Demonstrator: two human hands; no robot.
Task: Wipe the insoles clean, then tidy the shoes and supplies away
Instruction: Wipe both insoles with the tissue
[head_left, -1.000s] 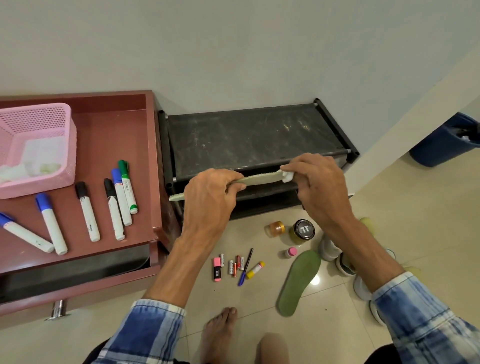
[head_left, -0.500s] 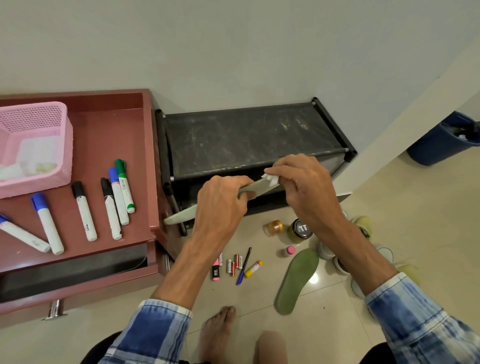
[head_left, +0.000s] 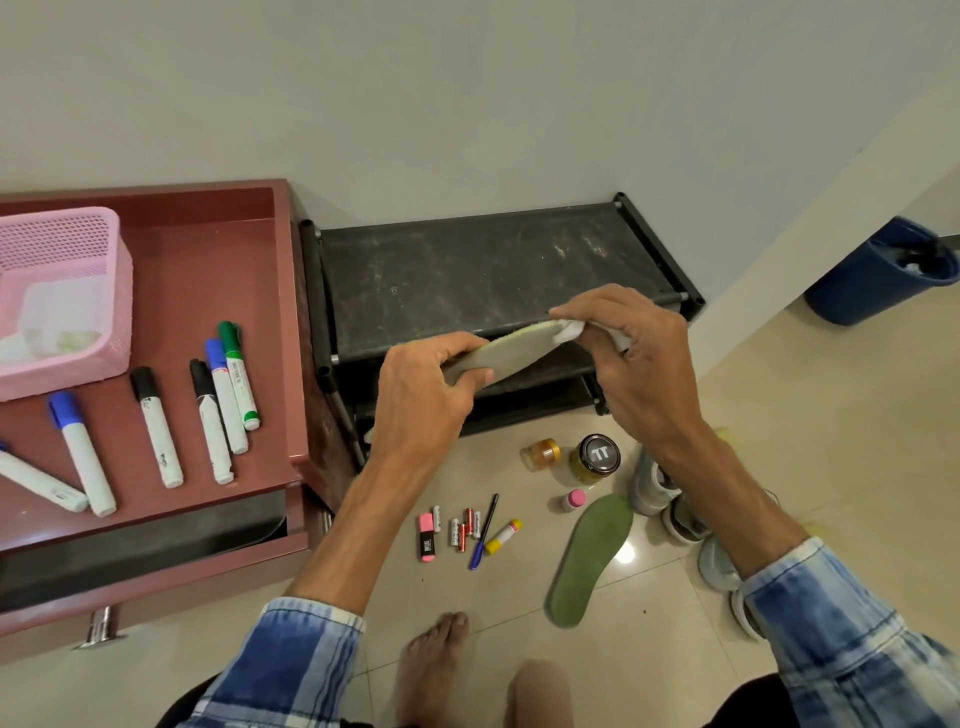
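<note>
Insole (head_left: 511, 349) higher now, above tiled floor (head_left: 649, 649).

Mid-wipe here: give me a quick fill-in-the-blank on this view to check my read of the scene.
The left hand grips the pale insole, while the white wipe is pinched against it by the ____.
The other insole, lying on the floor, is ____ in colour.
The basket on the cabinet is ____.
The marker nearest the shoe rack has a ____ cap.
Missing words: right hand; green; pink; green.
</note>
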